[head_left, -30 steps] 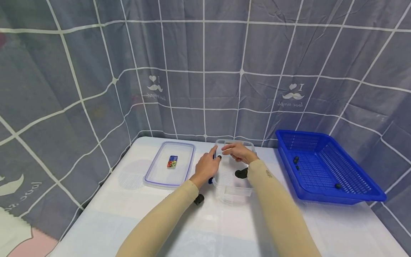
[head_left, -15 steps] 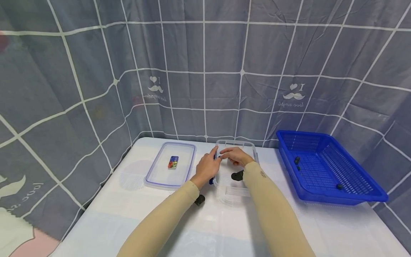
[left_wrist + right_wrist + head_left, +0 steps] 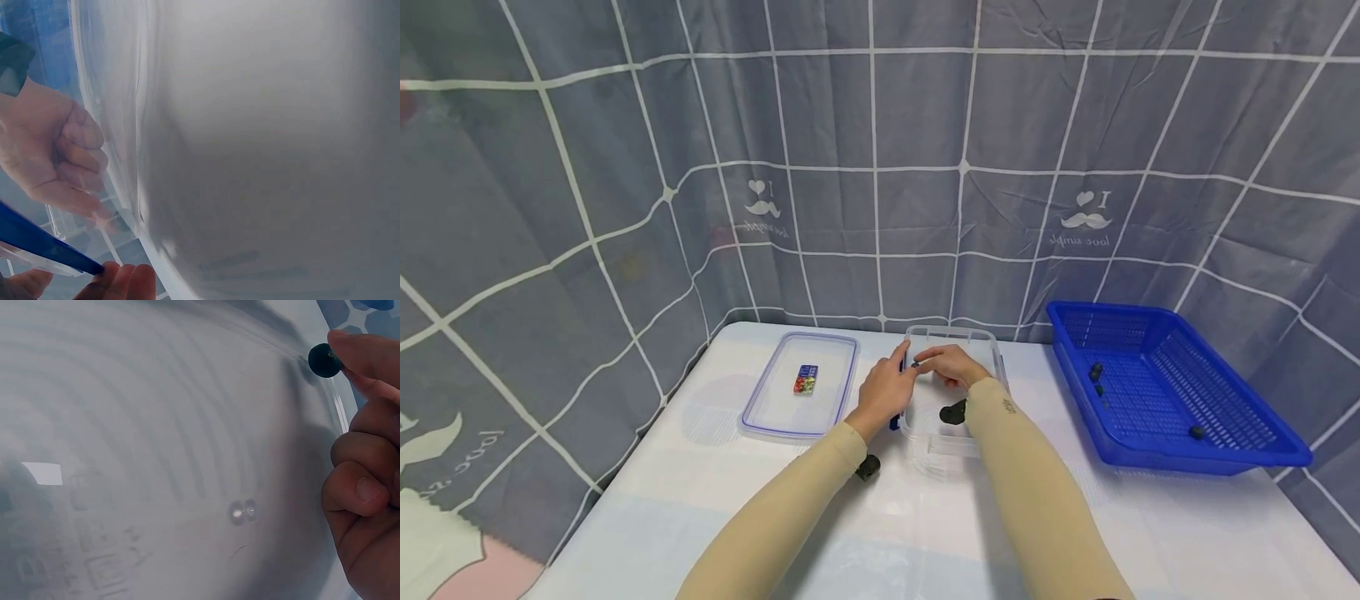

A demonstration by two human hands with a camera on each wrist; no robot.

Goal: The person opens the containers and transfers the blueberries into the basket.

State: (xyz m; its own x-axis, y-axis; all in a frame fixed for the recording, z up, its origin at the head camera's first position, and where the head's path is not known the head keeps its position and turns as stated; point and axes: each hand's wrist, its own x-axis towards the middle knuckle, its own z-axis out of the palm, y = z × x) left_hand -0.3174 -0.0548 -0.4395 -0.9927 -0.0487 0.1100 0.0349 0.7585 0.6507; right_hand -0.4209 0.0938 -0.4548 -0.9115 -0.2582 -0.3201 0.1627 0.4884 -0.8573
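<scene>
A clear plastic box [image 3: 955, 445] with blue clip latches stands mid-table. My left hand [image 3: 883, 390] grips its left side, with fingers and thumb around the blue latch [image 3: 47, 239] in the left wrist view. Over the box's left wall, my right hand [image 3: 953, 365] pinches a small dark green ball [image 3: 324, 360] between thumb and index finger; its other fingers are curled in. The ball is close to my left thumb. Through the clear wall, the left wrist view shows the right hand [image 3: 53, 147] too.
A clear lid with a blue seal [image 3: 778, 421] lies left of the box, bearing a small colourful packet [image 3: 806, 379]. At right stands a blue mesh basket [image 3: 1213, 463] with several small dark balls [image 3: 1197, 432]. A grey gridded curtain [image 3: 917, 208] hangs behind the table.
My right hand has moved slightly left, and its fingertips, apart from the ball a second ago, are now on it. The left hand has stayed on the box.
</scene>
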